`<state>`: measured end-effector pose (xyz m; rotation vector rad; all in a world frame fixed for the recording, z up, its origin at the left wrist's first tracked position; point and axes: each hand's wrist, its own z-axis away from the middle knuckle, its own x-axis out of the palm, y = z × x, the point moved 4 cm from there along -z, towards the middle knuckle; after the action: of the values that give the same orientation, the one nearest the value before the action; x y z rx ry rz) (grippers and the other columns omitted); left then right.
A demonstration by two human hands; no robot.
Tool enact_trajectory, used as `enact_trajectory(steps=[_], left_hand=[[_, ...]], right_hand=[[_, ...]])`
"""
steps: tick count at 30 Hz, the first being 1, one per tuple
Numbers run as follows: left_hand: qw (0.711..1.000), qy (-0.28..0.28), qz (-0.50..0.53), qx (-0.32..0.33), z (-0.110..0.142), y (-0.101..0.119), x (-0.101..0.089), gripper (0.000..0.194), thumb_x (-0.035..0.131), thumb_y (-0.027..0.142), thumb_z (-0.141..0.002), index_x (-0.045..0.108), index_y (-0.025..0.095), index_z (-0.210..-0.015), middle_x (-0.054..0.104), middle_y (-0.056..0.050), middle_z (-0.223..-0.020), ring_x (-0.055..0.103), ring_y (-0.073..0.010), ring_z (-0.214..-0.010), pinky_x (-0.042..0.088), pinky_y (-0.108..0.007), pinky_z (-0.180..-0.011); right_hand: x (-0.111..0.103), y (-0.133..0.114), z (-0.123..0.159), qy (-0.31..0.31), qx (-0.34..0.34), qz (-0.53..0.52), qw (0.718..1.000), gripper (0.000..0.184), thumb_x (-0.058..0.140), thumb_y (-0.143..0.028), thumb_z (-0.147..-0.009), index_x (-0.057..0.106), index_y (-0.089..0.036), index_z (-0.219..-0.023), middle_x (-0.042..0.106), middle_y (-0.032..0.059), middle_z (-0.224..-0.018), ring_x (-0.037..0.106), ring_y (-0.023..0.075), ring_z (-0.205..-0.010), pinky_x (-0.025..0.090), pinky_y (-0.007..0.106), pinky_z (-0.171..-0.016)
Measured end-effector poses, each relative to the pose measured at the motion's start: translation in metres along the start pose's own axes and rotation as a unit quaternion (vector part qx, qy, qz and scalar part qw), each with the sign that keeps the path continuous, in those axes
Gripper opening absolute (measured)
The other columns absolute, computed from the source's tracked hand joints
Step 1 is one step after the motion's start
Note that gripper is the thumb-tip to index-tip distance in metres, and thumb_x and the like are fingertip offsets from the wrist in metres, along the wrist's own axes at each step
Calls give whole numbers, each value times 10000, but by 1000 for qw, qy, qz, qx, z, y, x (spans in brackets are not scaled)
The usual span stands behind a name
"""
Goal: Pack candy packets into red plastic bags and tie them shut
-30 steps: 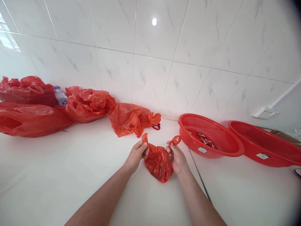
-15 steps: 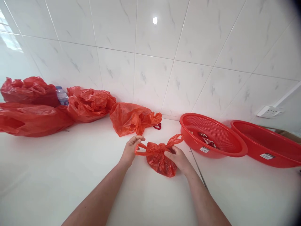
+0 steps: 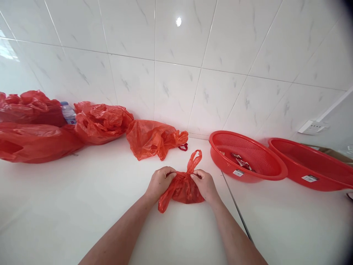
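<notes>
A small red plastic bag (image 3: 187,191) rests on the white table between my hands, gathered at its neck, its contents not clear through the film. My left hand (image 3: 162,182) pinches the left side of the neck, thumb against fingers. One handle loop hangs down below that hand toward me. On the other side of the neck, my right hand (image 3: 204,184) grips the plastic with thumb and bent fingers. The second handle loop sticks up between the hands, leaning slightly right.
Behind the hands lies a loose red bag (image 3: 154,138). Fuller red bags (image 3: 103,121) and a plastic bottle (image 3: 68,112) line the wall at left. Right stand a red colander (image 3: 245,156) holding small packets and a red basin (image 3: 311,165). A dark seam (image 3: 237,206) crosses the table.
My left hand has gone from holding a handle loop with extended fingers to pinching the bag's neck. The left loop now hangs down; the right loop stands more upright.
</notes>
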<state>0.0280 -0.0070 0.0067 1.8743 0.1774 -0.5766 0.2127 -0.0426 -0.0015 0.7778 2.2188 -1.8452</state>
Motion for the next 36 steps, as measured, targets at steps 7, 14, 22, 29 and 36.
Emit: enact_trajectory(steps=[7, 14, 22, 29, 36], left_hand=[[997, 4, 35, -74, -3, -18, -2, 181, 467, 317, -807, 618, 228, -759, 661, 8, -749, 593, -156, -685, 462, -258, -619], [956, -152, 248, -33, 8, 8, 15, 252, 414, 220, -830, 569, 221, -1029, 676, -29, -951, 633, -148, -786, 503, -277, -709], [998, -47, -6, 48, 5, -2, 7, 528, 438, 119, -767, 478, 293, -1263, 589, -29, -1197, 570, -179, -1036, 486, -345, -881], [961, -158, -125, 188, 15, 17, 14, 834, 557, 60, -664, 305, 345, -1406, 296, -29, -1477, 317, -257, -1329, 375, -424, -1048], [925, -164, -187, 286, 31, 38, 34, 648, 637, 83, -636, 538, 335, -1224, 232, -17, -1505, 178, -335, -1380, 270, -526, -1079]], right_hand=[[-7, 6, -2, -42, 44, -76, 995, 253, 569, -419, -761, 668, -186, -778, 683, 46, -846, 599, 210, -803, 447, 318, -734], [-5, 4, 3, -98, 90, -164, 977, 417, 570, -566, -737, 668, -161, -743, 639, 43, -700, 559, 189, -666, 430, 312, -626], [-3, 10, 0, -11, 125, -328, 936, 306, 695, -446, -686, 651, -164, -797, 654, 48, -793, 581, 186, -723, 457, 312, -680], [-6, 18, -1, 5, 138, -355, 925, 290, 713, -442, -671, 634, -171, -734, 638, 23, -704, 566, 163, -635, 441, 297, -629], [-6, 17, -1, 10, 106, -294, 950, 307, 668, -476, -693, 605, -175, -703, 593, -12, -651, 500, 129, -590, 395, 268, -586]])
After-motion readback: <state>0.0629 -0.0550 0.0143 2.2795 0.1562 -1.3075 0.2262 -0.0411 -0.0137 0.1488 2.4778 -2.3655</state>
